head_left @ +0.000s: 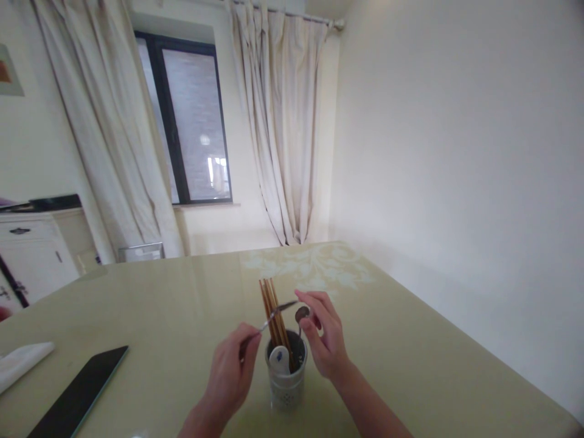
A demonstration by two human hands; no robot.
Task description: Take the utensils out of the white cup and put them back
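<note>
**One utensil (287, 305), aslant above the cup (287, 389)**

Long axis rises from left hand (230, 368) toward right hand (327, 336), crossing before the chopsticks (272, 304); left fingers clamped on its handle; right fingers apart near its tip, contact not determinable; spoon (302, 313) beside right thumb.

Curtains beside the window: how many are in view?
2: one curtain left of the window, the other curtain right of it. Others may be out of view.
</note>
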